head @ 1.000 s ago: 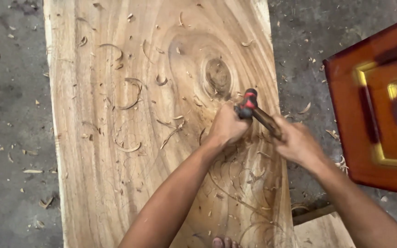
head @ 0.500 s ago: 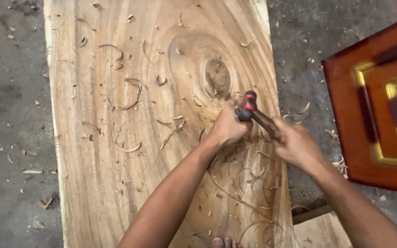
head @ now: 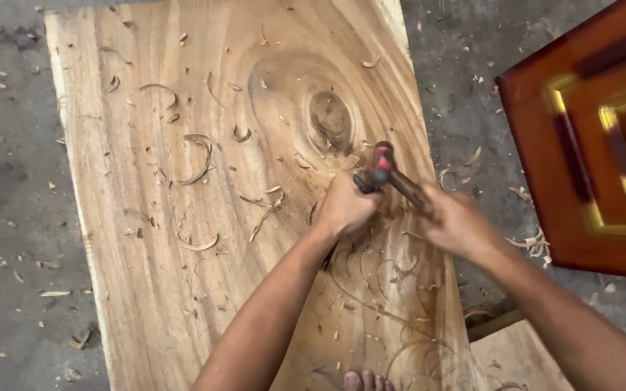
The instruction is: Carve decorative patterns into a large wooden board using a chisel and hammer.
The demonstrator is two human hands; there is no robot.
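**A:** what's in your hands there?

**B:** my left hand [head: 345, 206] is fisted around a chisel [head: 362, 182] I can barely see, tip down on the big pale wood slab [head: 182, 217], just near of the dark knot [head: 330, 117]; my right hand [head: 454, 221] is wrapped round the red-headed hammer [head: 382, 161]'s wooden handle

**A:** tricky to handle?

**B:** hammer's probably top-heavy, so grip low; slab looks stiff and rough, with curly shavings [head: 197, 156] everywhere

View: single head-worn camera, no second view.
Position: set above the wood slab [head: 204, 195], over the person's forearms.
Facing: directed steeply downward at slab and concrete floor [head: 9, 217].
Nearness: close; slab cropped at the lower edge.
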